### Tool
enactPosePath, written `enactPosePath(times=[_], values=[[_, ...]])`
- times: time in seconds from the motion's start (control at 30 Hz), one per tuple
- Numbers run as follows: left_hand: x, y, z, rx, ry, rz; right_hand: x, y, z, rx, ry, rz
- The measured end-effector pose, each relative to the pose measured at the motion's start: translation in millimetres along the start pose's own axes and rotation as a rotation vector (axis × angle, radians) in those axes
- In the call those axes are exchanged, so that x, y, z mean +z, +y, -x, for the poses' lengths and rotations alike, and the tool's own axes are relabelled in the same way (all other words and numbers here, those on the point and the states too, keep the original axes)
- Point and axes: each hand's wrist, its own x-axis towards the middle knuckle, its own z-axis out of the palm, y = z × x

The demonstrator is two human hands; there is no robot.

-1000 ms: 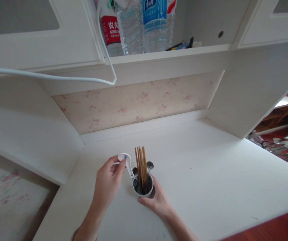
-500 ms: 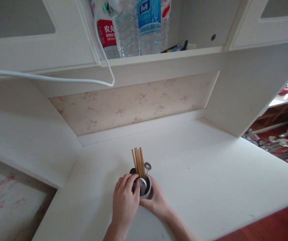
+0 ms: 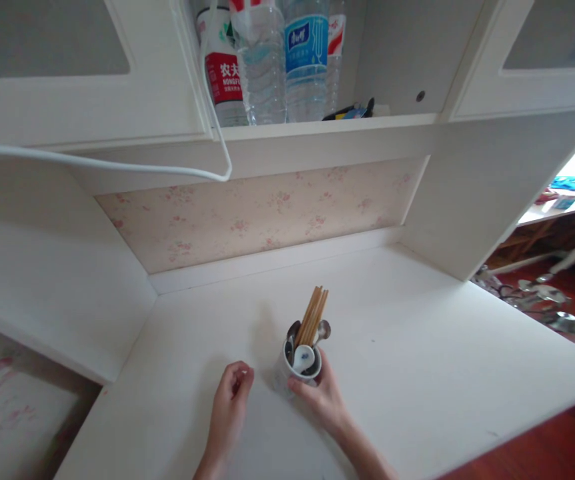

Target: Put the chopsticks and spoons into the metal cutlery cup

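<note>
A white cup (image 3: 283,373) stands on the white desktop (image 3: 392,333), with my right hand (image 3: 325,399) wrapped around its near right side. Several wooden chopsticks (image 3: 312,317) stick up from it, leaning right. Around them are a metal spoon (image 3: 323,329) on the right, a darker spoon (image 3: 293,329) on the left, and a white spoon (image 3: 303,359) at the front. My left hand (image 3: 231,397) is apart from the cup on its left, fingers curled toward the thumb, with nothing visible in them.
An overhead cabinet holds several plastic bottles (image 3: 306,73). A white cable (image 3: 167,168) hangs across its left front. White side panels (image 3: 507,193) flank the desktop, and floral wallpaper (image 3: 247,217) covers the back. Metal items (image 3: 542,297) lie beyond the right edge.
My left hand has come off the cup and moved left. The cup's contents now lean right, and the white spoon shows more fully. My right hand still holds the cup.
</note>
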Motion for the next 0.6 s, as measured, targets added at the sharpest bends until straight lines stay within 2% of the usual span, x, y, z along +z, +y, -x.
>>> enactPosePath(times=[0.13, 0.27, 0.37, 0.47, 0.6], values=[[-3.5, -20, -7, -0.141, -0.044, 0.055, -43, -8, -36, -0.035, 0.15, 0.158], [-5.8, -35, -11, -0.111, -0.181, 0.039, -95, -20, -84, -0.029, 0.32, 0.28], [-7.0, -40, -13, -0.097, -0.235, -0.023, -127, -27, -114, -0.018, 0.453, 0.394], [-8.7, -40, -12, -0.103, -0.267, -0.045, -144, -30, -132, -0.012, 0.531, 0.458], [-11.5, -36, -10, -0.114, -0.272, -0.012, -149, -28, -138, -0.037, 0.586, 0.438]])
